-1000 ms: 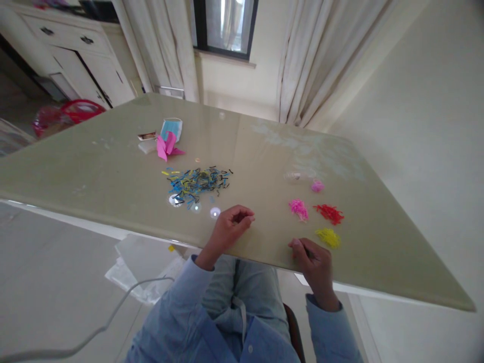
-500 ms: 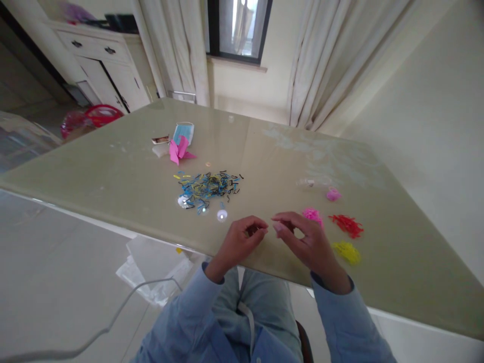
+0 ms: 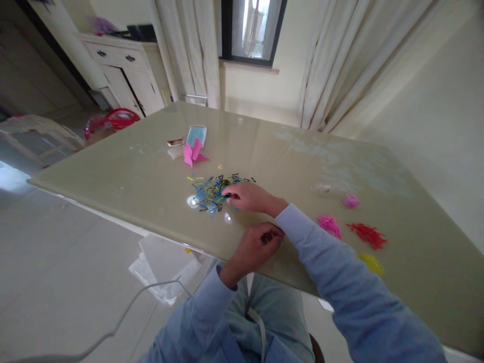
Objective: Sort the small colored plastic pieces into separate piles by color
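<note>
My right hand (image 3: 245, 196) reaches across to the mixed pile of blue, black and yellow pieces (image 3: 212, 190), its fingertips closed at the pile's right side; anything between them is too small to make out. Below it, near the table's front edge, my left hand (image 3: 257, 247) is curled, thumb and fingers brought together beside the right sleeve. What it holds, if anything, is hidden. Right of the hands lie a pink pile (image 3: 329, 225), a red pile (image 3: 367, 235) and a yellow pile (image 3: 372, 263), partly behind the right sleeve.
A pink folded paper (image 3: 194, 153) and a blue mask (image 3: 197, 135) lie at the table's back left. A small pink item (image 3: 351, 201) sits above the pink pile. The table's front edge (image 3: 174, 243) runs before my body; a cable (image 3: 124, 310) crosses below.
My right hand has moved left from beside my left hand to the mixed pile. My left hand stays curled near the front edge. The view has shifted slightly.
</note>
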A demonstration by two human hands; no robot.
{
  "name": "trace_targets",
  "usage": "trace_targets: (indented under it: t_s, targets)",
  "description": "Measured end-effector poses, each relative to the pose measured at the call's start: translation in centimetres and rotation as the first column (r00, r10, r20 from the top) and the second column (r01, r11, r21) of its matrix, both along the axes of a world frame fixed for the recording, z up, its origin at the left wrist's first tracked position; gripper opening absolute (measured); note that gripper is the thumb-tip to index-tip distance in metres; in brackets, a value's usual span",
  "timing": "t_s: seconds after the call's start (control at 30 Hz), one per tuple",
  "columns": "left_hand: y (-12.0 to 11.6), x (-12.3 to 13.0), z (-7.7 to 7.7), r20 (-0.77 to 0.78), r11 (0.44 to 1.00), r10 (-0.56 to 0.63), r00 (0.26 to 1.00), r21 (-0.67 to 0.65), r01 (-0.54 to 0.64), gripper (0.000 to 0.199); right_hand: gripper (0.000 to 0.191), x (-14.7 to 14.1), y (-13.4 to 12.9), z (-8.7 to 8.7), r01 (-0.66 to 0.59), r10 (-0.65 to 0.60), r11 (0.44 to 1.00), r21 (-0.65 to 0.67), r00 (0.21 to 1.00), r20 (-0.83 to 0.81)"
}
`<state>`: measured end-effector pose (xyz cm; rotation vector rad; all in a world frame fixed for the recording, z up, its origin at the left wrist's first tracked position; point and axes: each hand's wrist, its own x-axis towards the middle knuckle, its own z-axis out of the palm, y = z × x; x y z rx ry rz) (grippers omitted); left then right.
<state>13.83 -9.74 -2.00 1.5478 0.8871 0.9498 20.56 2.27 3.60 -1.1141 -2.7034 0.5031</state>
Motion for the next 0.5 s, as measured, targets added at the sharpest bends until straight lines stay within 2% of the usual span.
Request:
trace_targets:
  t_s: [0.1, 0.27, 0.5]
  targets:
    - [0.1, 0.0, -0.1, 0.043, 0.999, 0.043, 0.998, -0.025, -0.042, 0.012, 0.022, -1.4, 0.6, -0.2, -0.006, 0.0, 0.997, 0.078, 0.997, 0.076]
    - [0.2, 0.2, -0.3, 0.1, 0.996, 0.082, 0.992, -0.053, -0.077, 0.009, 0.02, -1.9, 1.1, -0.8, -0.043, 0.026, 0.992, 0.121, 0.99, 0.142]
    - [0.1, 0.1, -0.3, 0.049, 0.998, 0.065, 0.997, -0.002, -0.065, 0.01, 0.024, -1.5, 0.8, -1.4, -0.065, 0.039, 0.985, 0.163, 0.987, 0.157]
